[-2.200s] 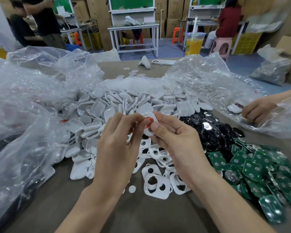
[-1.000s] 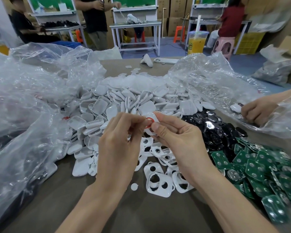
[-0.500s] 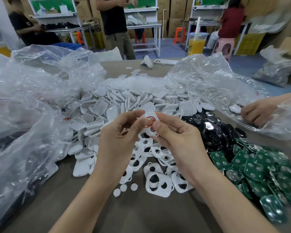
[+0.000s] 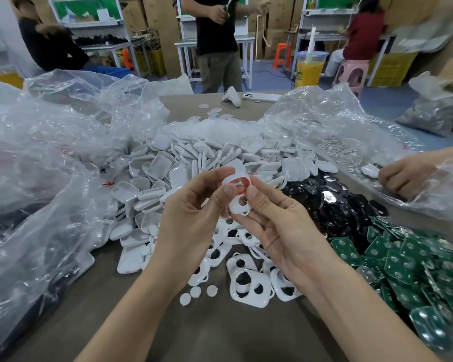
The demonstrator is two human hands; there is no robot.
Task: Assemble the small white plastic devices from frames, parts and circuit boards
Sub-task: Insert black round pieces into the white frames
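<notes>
Seating the red ring [image 4: 242, 182] into the large opening of the white frame [image 4: 236, 205]: judged to be the step in hand.

Grip as shown:
- Left hand [image 4: 191, 218] pinching the frame's left edge between thumb and forefinger.
- Right hand [image 4: 277, 226] pinching its right edge, thumb tip just beside the ring.
- Frame raised clear of the bench [image 4: 220, 335], between both hands.

Procedure, as advised:
1. Support the frame from behind with the fingers to avoid flexing the thin plastic.
2. Walk both thumbs round the opening in short presses, not one hard push.
3. Check for a flush ring all the way round, with no lifted or twisted stretch.
4. Keep the small round hole below the ring unobstructed.

Stock, located from the white frame:
- Directly below: loose frames [image 4: 249, 286] and three small white discs [image 4: 196, 292], lying on the bench.
- Behind and to the left: heap of white shells [image 4: 194, 158].
- To the right: black parts [image 4: 332, 205]; beyond them and nearer, green circuit boards [image 4: 403, 262].

Containers:
- Far left: crumpled clear bag [image 4: 37, 152], mouth towards the shells; dark contents faintly visible low down, kind not readable.
- Far right: second clear bag [image 4: 324, 126], with another person's hand [image 4: 403, 176] at its near edge beside a white part; remaining contents impossible to tell.
</notes>
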